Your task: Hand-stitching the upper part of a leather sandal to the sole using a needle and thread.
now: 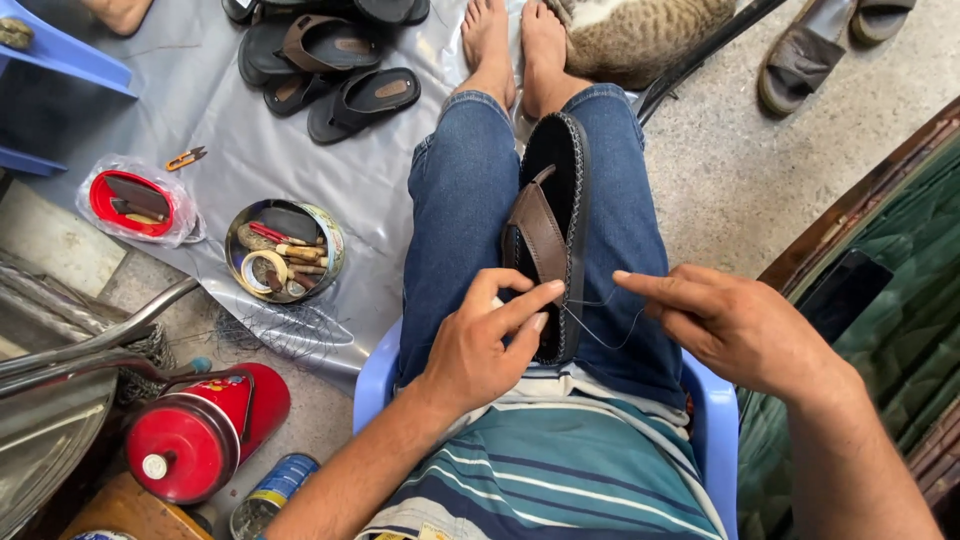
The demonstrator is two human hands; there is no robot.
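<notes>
A black leather sandal (556, 215) stands clamped between the person's knees. The left hand (484, 343) pinches its stitched edge; the right hand (735, 322) pulls a thin thread (600, 335) taut. On the grey sheet (230, 110), a round tin (284, 250) holds small tools, hard to identify.

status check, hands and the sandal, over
Left hand pinching at sandal edge, sandal clamped between knees. Right hand pulling thread taut. Nothing in the way.
</notes>
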